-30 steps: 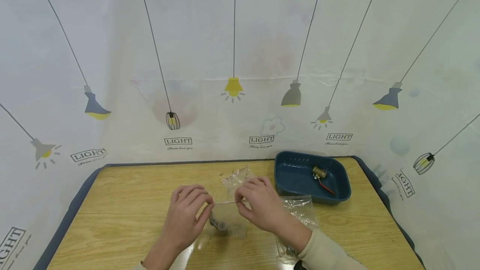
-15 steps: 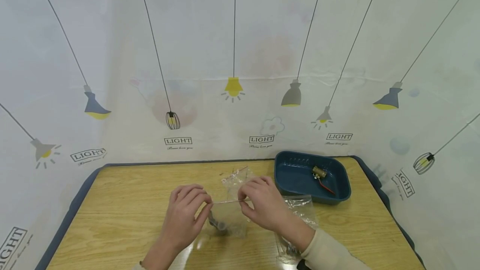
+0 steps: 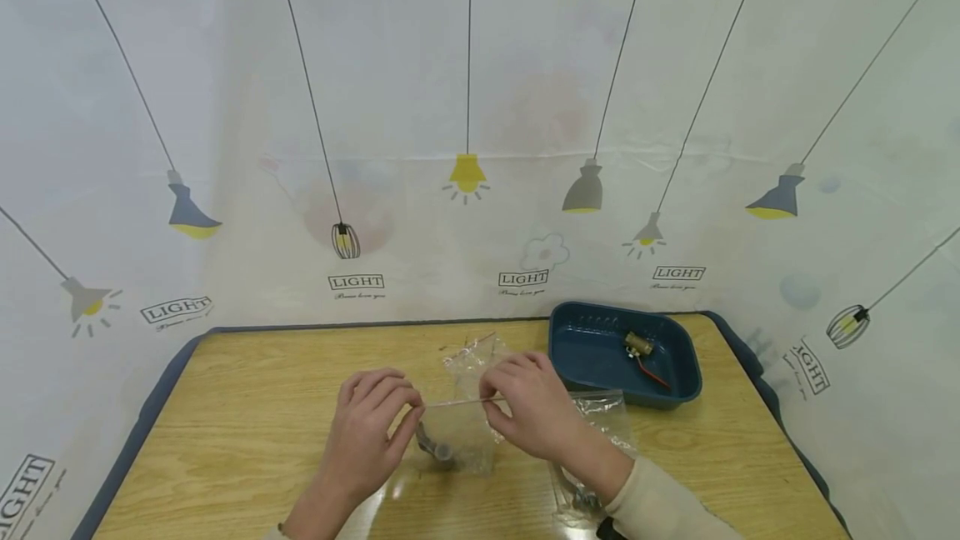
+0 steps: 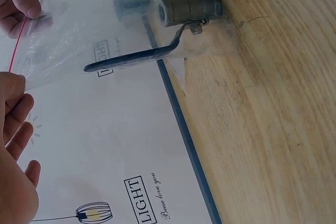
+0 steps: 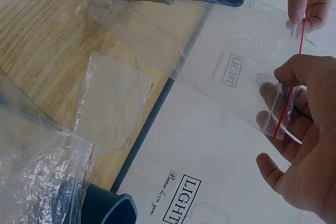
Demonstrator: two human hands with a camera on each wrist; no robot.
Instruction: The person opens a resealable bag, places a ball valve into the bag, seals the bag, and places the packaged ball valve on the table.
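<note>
Pinching one clear zip bag (image 4: 68, 43) along its red-striped mouth, the left hand (image 3: 371, 432) and right hand (image 3: 531, 407) sit apart. Below the fingers, inside it, is one metal valve (image 4: 191, 10): cylindrical body, dark bent lever. Two more crinkled plastic bags: a far bag (image 3: 472, 357) beyond the fingers, a near bag (image 3: 603, 422) rightward. Farther right, one glossy tray (image 3: 588, 357) holds one red-levered brassy valve (image 3: 638, 345).

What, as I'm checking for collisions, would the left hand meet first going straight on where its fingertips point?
Besides the pinched clear bag, probably the right hand: in the head view it lies roughly where the left hand points, though depth is unclear.
</note>
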